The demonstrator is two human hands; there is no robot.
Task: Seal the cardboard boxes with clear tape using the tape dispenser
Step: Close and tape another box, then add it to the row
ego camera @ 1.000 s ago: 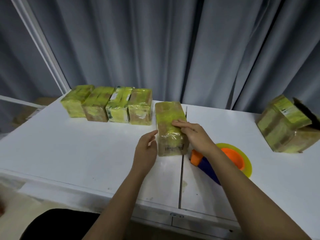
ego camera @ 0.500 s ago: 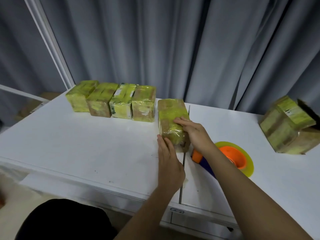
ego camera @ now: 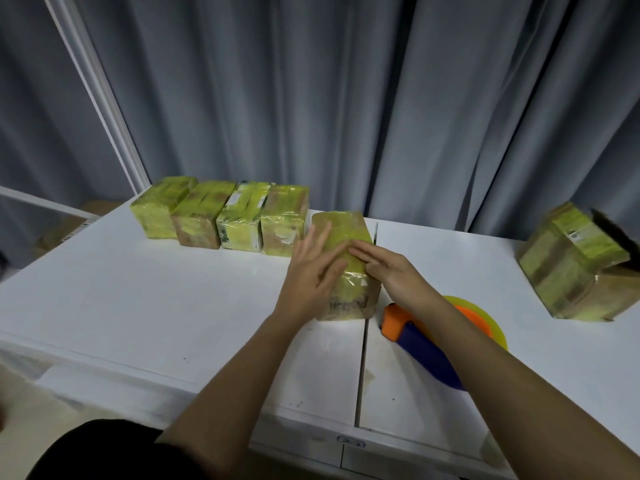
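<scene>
Since half a second back, left hand (ego camera: pixel 313 271) has gone from the near end of the taped cardboard box (ego camera: pixel 344 261) up onto its left flank, fingers now straight and spread flat against the wrap; right hand (ego camera: pixel 388 275) holds its place on the top face, fingers straight and pressing, nothing gripped by either. Box stands on the white table (ego camera: pixel 145 306), just right of a row of four wrapped boxes (ego camera: pixel 221 216) at the back edge, a small gap between it and the fourth. Tape dispenser (ego camera: pixel 424 344), orange and blue with a yellow-green roll, lies on the table just right of the box, partly under the right forearm, untouched. Judgement: this looks like smoothing down or shifting a finished box. Risks: flat palms give no real hold, so a sideways push could skew the box or knock it into the row; the glossy wrap looks slippery; the right forearm could nudge the dispenser. Box sits close to the seam (ego camera: pixel 363 358) between two tabletops and could catch there. Two more boxes (ego camera: pixel 575 261) lie tilted at far right, one apparently still open. Grey curtains (ego camera: pixel 346 98) behind; white frame post (ego camera: pixel 100 98) at left.
</scene>
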